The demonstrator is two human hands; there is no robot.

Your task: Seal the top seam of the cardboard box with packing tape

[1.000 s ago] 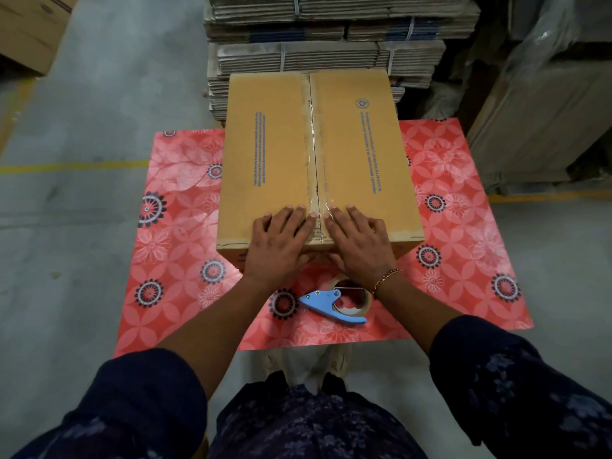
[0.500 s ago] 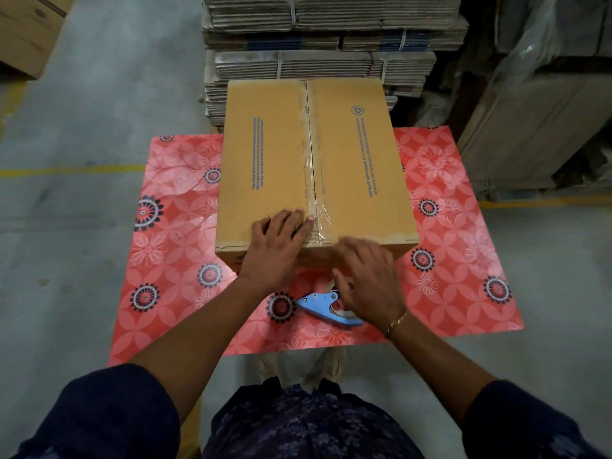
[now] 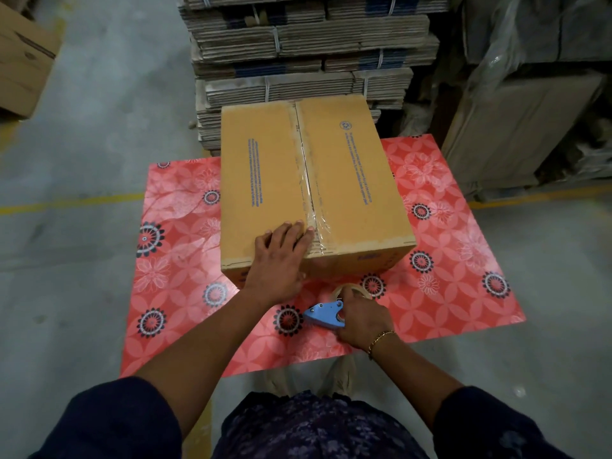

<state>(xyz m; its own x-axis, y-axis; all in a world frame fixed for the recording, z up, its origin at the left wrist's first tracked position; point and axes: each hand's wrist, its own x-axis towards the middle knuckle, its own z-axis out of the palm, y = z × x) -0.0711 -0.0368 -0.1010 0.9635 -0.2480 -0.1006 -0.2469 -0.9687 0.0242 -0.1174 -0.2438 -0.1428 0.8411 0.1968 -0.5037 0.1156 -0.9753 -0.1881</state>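
Box [image 3: 314, 187] on red mat [image 3: 172, 276], long axis running away from person. Clear tape [image 3: 309, 193] already laid along top seam, end to end as far as visible. Left hand [image 3: 280, 256] flat, fingers spread on near edge, gripping nothing. Right hand [image 3: 361, 318] clenched round dispenser [image 3: 323, 314] on mat, nose pointing left. Likely left: maybe second strip, cannot tell.

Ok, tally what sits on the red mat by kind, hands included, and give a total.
Box: 1
Tape dispenser: 1
Hands: 2, the left hand flat on the box, the right hand closed on the dispenser
Total: 4
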